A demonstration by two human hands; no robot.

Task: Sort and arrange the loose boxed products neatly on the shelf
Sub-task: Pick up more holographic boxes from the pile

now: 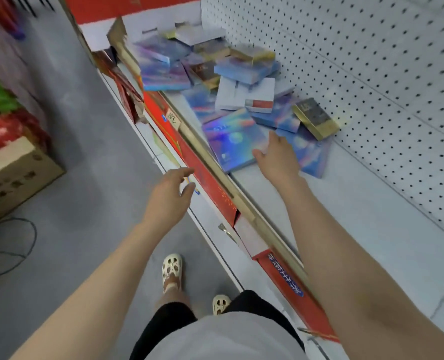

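right hand (278, 157): fingers spread, resting on glossy holographic box (235, 140)
left hand (171, 189): loosely spread, holding nothing
beyond grip: gold-edged box (315, 118), flat white shelf (358, 216)

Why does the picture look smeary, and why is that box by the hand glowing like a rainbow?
Head view: motion blur smears the box pile and floor; the holographic box beside the right hand throws back overhead light as rainbow glare; the wide lens bends the shelf edge.
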